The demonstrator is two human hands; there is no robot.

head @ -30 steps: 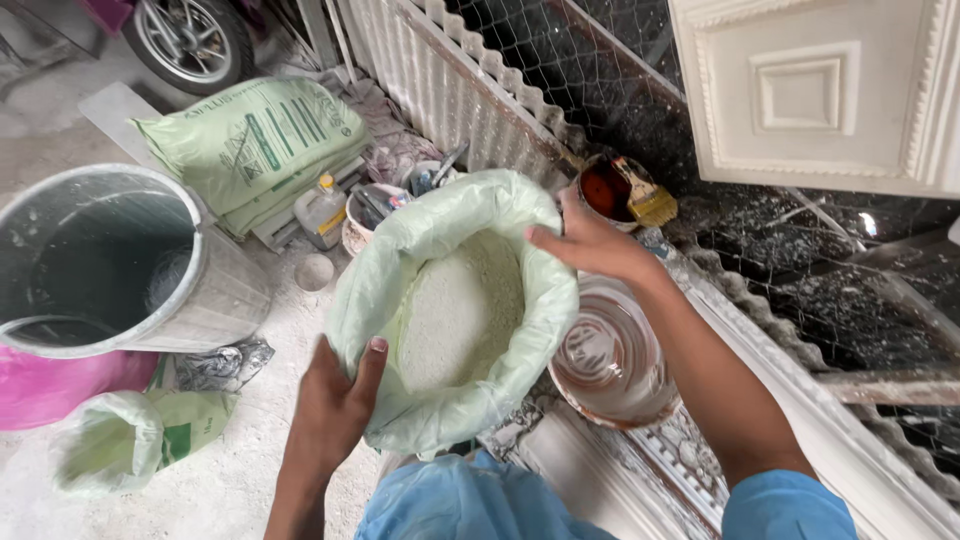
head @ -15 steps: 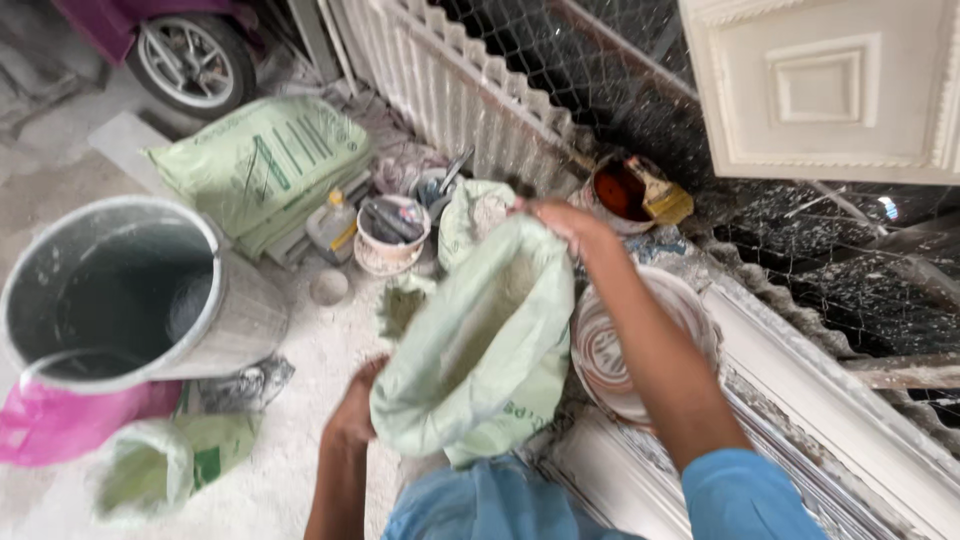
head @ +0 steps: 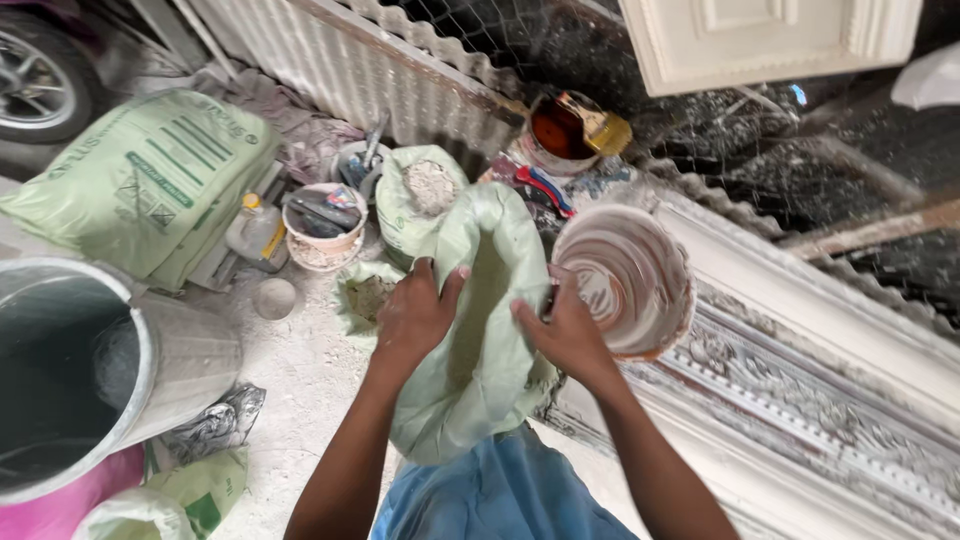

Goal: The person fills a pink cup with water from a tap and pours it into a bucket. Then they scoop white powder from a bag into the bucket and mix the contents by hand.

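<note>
Both hands are gripping the pale green sack (head: 480,330): the left hand (head: 415,315) is clenching its fingers (head: 425,275) over the left fold, the right hand (head: 565,330) is pinching the right edge. Just right of the right fingers a crusted white bowl (head: 625,280) is sitting; a grey bucket (head: 150,350) is standing well left.

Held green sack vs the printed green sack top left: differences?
The held sack is plain, upright and crumpled, gripped at its mouth by the left hand and right hand; the printed sack lies flat, full and untouched. The held sack sits by the bowl, the printed one near the wheel. Both are pale green.
</note>
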